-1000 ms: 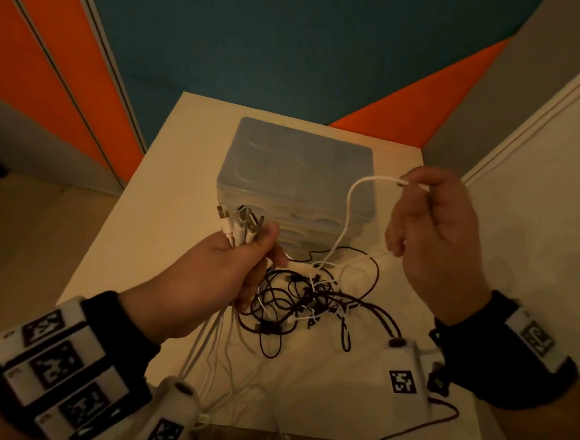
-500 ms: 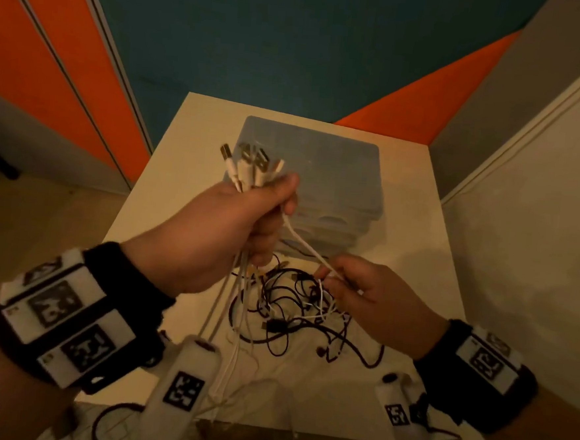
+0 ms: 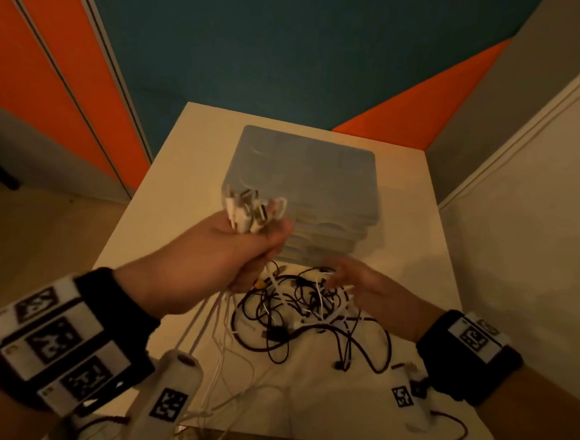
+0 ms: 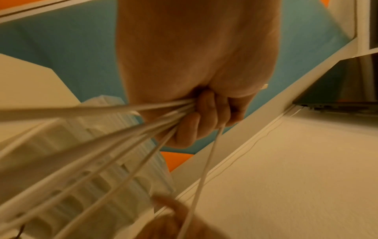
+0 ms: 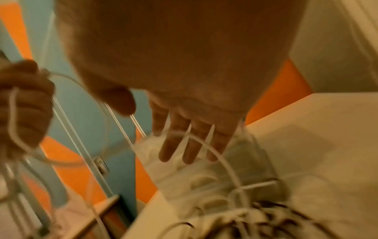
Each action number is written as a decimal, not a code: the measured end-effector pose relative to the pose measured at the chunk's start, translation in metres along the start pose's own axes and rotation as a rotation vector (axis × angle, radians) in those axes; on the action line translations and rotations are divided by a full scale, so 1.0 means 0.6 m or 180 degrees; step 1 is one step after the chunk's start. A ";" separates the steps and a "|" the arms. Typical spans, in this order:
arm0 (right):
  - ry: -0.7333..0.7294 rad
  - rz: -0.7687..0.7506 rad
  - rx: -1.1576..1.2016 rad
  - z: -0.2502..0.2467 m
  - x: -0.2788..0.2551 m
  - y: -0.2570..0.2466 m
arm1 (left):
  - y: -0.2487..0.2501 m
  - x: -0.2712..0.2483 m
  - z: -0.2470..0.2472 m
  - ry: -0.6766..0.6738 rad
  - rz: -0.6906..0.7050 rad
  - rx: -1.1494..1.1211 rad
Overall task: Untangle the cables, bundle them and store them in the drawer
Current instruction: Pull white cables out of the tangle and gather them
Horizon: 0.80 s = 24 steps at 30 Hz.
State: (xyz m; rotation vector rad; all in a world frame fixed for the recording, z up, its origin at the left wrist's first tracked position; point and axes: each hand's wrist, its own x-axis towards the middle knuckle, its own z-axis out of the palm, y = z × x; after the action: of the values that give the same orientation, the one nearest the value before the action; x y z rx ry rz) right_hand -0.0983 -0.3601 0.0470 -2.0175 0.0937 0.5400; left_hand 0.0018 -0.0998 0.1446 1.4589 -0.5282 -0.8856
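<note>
My left hand [image 3: 245,247] grips a bunch of white cables [image 3: 253,212] in a fist above the table, their plug ends sticking up out of it. The strands hang down from the fist [image 4: 143,129] toward the table's near edge. A tangle of black and white cables [image 3: 309,310] lies on the white table [image 3: 165,218] in front of the clear plastic drawer unit [image 3: 305,172]. My right hand [image 3: 349,279] hovers low over the tangle with fingers [image 5: 178,145] spread straight, holding nothing. The hand is blurred.
A white wall [image 3: 538,237] runs close along the table's right side. Orange and teal panels [image 3: 225,43] stand behind. White cable strands [image 3: 222,380] trail over the near table edge, and a thin dark cable [image 3: 452,434] loops at the near right corner.
My right hand let go of the white cable it was pinching and opened over the tangle. My left fist with the cable bunch has dropped lower toward the drawer unit's front.
</note>
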 end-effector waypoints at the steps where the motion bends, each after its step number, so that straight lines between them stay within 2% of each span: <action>1: 0.0125 -0.0170 0.0355 0.000 0.008 -0.016 | -0.003 0.002 0.006 -0.0047 -0.0019 0.0091; 5: 0.0727 -0.0695 0.1190 0.011 0.027 -0.091 | -0.010 0.009 0.032 -0.0407 0.0077 0.0534; 8: 0.0443 -0.0651 0.1337 0.030 0.035 -0.127 | -0.010 0.008 0.052 -0.0865 0.0320 0.1037; 11: -0.0031 -0.0546 0.1771 0.036 0.036 -0.143 | -0.018 0.001 0.059 -0.1080 0.0354 0.1334; 13: 0.0052 -0.0690 0.1892 0.030 0.029 -0.142 | -0.024 -0.003 0.057 -0.1171 0.0339 0.1449; 15: 0.0343 -0.0892 0.1551 0.024 0.015 -0.143 | -0.026 -0.009 0.054 -0.1219 0.0269 0.1450; 17: 0.0618 -0.1043 0.1291 0.023 0.007 -0.146 | -0.027 -0.012 0.046 -0.0920 -0.0033 0.1032; 20: 0.0830 -0.1151 0.1023 0.029 -0.007 -0.147 | -0.037 -0.002 0.029 -0.0071 -0.0589 -0.0003; 22: 0.0708 -0.1196 0.0646 0.040 -0.017 -0.151 | -0.037 0.009 0.022 0.0319 -0.0893 -0.0593; 24: 0.0570 -0.1212 0.0259 0.050 -0.027 -0.150 | -0.035 0.020 0.019 0.0576 -0.0987 -0.0699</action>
State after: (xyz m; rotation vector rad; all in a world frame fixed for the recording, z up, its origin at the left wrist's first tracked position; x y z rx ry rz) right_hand -0.0967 -0.2925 0.1156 -1.9370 -0.1561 0.1127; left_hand -0.0041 -0.1142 0.1227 1.4214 -0.0659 -1.0069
